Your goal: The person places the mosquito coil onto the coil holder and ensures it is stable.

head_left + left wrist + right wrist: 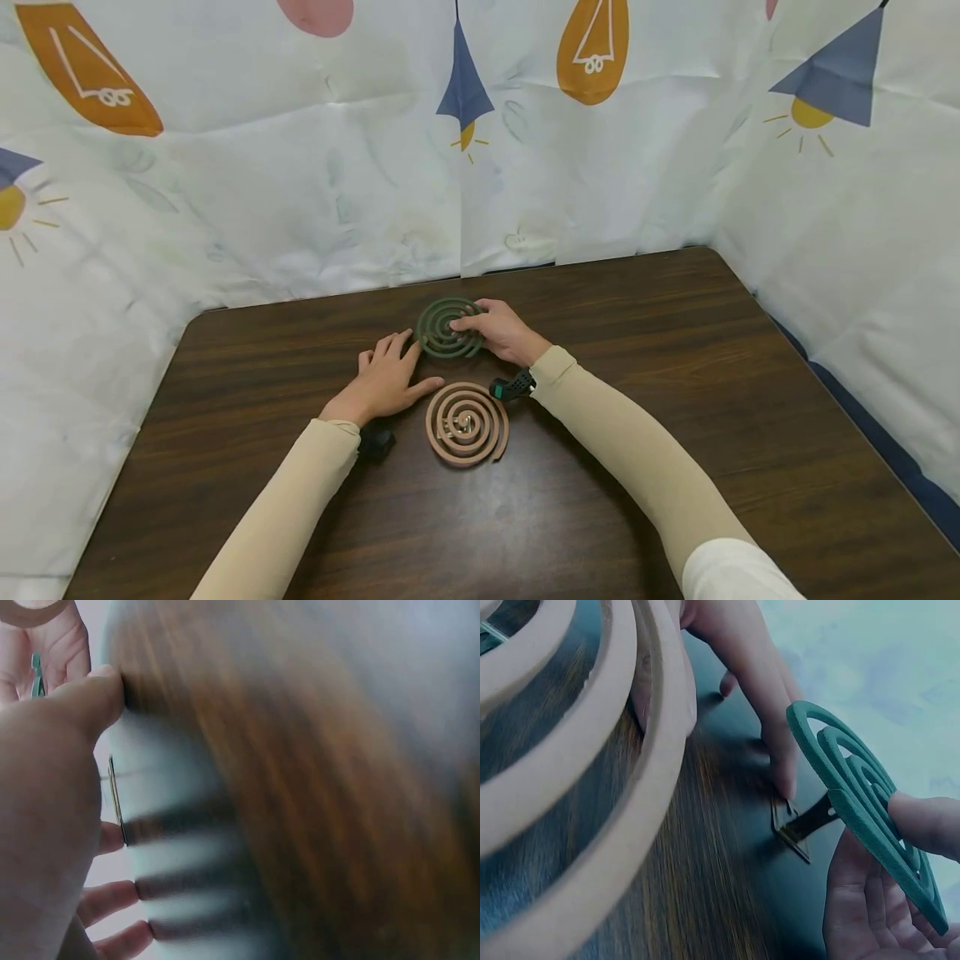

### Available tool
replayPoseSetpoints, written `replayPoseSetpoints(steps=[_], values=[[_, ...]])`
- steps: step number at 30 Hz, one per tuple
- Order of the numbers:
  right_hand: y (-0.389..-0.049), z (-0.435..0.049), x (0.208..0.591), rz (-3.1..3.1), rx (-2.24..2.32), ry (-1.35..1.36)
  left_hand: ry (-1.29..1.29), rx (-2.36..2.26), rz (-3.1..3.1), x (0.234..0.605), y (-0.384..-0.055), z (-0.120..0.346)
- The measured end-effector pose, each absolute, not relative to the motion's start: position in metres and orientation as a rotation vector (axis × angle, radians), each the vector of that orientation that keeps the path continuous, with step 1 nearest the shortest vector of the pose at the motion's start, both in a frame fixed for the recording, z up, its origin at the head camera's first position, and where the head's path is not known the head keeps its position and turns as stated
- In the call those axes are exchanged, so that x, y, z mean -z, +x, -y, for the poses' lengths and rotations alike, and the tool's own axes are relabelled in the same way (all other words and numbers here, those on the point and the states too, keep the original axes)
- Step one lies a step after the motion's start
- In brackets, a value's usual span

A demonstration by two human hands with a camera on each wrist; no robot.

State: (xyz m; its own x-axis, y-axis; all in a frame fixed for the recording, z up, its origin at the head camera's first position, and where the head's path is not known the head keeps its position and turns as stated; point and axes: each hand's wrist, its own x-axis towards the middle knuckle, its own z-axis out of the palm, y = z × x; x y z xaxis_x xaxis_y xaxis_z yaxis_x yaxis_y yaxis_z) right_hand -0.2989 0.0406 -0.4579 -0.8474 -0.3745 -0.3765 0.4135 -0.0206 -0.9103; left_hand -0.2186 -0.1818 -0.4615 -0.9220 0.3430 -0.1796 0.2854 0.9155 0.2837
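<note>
Between thumb and fingers, my right hand [512,335] pinches a green mosquito coil [859,821]. Tilted in the right wrist view, the coil has a small metal stand [810,819] at its underside, whose base is by the table. With fingers spread, my left hand [381,385] lies just left of the green coil. Its index fingertip touches or nearly touches the stand's base. A tan mosquito coil [465,422] lies closer to me, near the left thumb, with bits of a metal stand showing through its gaps. In the left wrist view the stand's edge shows thinly beside the fingers.
The dark wooden table [600,500] reaches out on all sides of the coils. White curtains [390,183] with printed lamps hang behind and at both sides. A black wrist device [512,387] on my right arm sits close above the tan coil's edge.
</note>
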Motion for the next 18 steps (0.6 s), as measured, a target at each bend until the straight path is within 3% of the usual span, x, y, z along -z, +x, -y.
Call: replayPoseSetpoints(steps=[18], values=[[-0.3023, -0.0318, 0.4608, -1.739, 1.895, 0.049, 0.457, -0.323, -2.848, 0.4612, -0.2189, 0.1801]])
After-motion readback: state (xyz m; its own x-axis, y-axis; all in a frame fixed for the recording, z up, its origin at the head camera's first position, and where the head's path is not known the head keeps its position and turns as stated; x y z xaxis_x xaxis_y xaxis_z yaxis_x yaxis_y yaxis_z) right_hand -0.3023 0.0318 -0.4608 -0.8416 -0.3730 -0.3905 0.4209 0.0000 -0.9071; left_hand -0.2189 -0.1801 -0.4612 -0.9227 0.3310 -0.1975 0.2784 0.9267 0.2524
